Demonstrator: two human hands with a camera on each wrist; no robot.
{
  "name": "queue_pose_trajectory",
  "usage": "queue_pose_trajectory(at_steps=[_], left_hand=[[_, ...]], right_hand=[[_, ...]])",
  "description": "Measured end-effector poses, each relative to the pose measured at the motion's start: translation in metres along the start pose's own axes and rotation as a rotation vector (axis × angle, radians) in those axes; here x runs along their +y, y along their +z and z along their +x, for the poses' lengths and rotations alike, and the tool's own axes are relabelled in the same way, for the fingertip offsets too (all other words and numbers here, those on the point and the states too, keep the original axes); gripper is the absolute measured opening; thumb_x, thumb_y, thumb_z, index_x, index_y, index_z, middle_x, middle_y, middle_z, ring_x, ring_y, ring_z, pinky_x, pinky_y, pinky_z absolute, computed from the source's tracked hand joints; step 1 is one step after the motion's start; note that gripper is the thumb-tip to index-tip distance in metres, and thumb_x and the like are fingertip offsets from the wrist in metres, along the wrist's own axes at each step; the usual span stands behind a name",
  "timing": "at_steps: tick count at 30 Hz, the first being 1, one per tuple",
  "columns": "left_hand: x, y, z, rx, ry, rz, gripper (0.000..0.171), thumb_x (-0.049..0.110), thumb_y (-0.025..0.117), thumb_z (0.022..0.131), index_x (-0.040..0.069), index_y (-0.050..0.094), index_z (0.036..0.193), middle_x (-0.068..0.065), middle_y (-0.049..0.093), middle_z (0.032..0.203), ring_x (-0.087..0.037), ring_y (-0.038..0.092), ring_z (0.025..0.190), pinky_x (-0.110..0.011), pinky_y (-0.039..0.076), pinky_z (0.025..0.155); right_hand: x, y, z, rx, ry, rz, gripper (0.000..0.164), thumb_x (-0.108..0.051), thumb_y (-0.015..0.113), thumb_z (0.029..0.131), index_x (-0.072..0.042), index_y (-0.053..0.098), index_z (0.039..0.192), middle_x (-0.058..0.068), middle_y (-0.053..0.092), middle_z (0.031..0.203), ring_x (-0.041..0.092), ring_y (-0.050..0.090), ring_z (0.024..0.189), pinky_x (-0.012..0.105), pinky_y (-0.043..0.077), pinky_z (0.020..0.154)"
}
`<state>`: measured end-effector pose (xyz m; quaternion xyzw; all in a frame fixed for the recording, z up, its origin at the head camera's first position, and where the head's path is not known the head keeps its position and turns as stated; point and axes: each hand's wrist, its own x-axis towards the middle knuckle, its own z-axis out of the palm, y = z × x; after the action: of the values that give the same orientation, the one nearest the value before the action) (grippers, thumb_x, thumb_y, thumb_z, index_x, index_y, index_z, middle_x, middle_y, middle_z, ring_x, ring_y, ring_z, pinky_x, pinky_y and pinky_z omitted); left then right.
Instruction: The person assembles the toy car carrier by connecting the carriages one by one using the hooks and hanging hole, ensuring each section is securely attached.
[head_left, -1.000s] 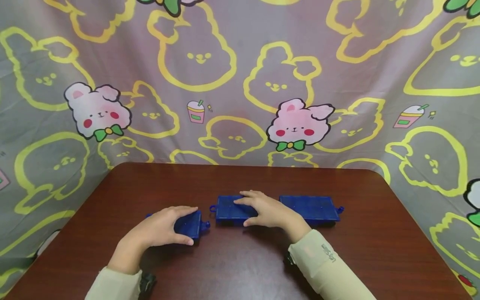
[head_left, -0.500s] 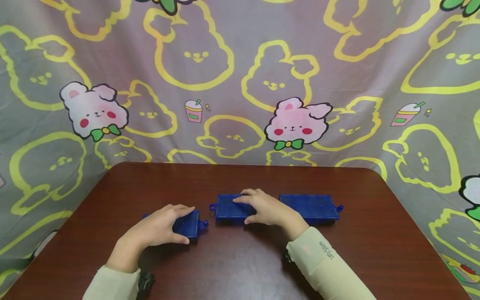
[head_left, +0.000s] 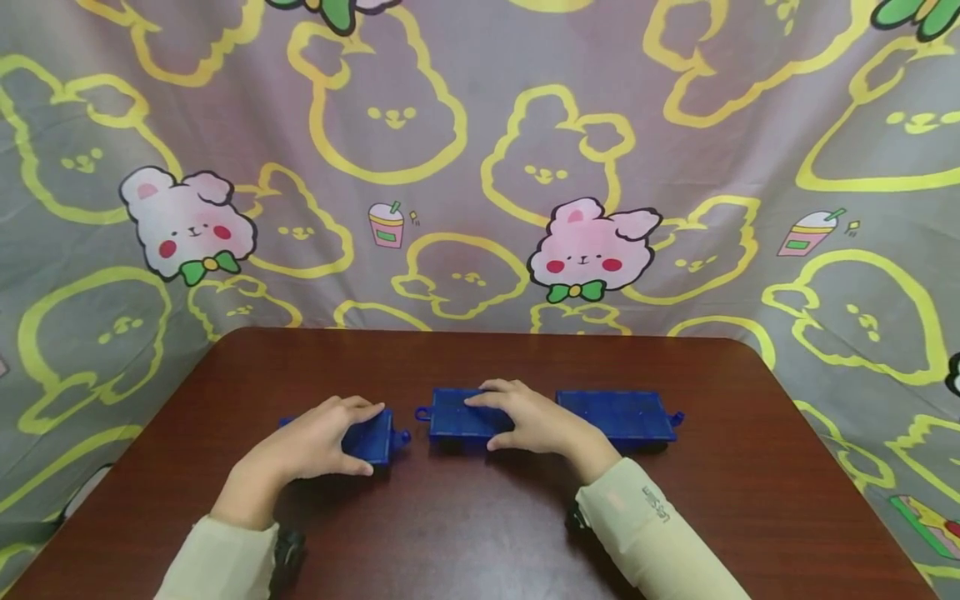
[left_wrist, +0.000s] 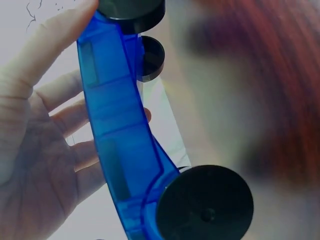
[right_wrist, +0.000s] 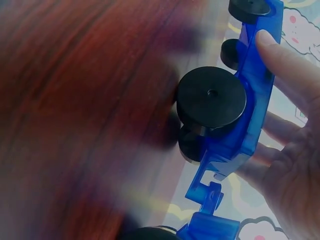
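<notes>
Three blue toy train cars with black wheels stand roughly in a row. My left hand point(head_left: 315, 442) grips the left car point(head_left: 371, 437) across its sides, thumb on the near side; in the left wrist view its wheels point(left_wrist: 205, 202) seem slightly off the tabletop. With thumb and fingers on opposite sides, my right hand point(head_left: 528, 421) holds the middle car point(head_left: 453, 414). A hook point(right_wrist: 210, 195) links that car to the right car point(head_left: 618, 415). A gap separates the left car's peg point(head_left: 402, 437) from the middle car's ring point(head_left: 423, 413).
All of this is on a brown wooden table point(head_left: 480, 525) with rounded far corners. A patterned cloth point(head_left: 450, 167) hangs behind the table and along both sides.
The left hand and its car have shifted a little away from me and left, and the car appears to have risen slightly. The right hand and the other two cars stay almost still.
</notes>
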<state>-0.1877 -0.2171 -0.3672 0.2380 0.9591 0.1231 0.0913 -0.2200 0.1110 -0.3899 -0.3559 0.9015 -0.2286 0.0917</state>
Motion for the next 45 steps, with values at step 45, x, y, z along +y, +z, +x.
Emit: queue_pose_trajectory(at_steps=[45], left_hand=[[0.0, 0.0, 0.033, -0.015, 0.048, -0.019, 0.083, 0.036, 0.087, 0.075, 0.003, 0.052, 0.143, -0.021, 0.055, 0.141, -0.038, 0.054, 0.126, -0.054, 0.047, 0.103]], right_hand=[[0.002, 0.001, -0.002, -0.006, -0.01, -0.043, 0.058, -0.027, 0.077, 0.088, -0.02, 0.057, 0.141, 0.012, 0.045, 0.153, 0.033, 0.041, 0.14, 0.051, 0.044, 0.11]])
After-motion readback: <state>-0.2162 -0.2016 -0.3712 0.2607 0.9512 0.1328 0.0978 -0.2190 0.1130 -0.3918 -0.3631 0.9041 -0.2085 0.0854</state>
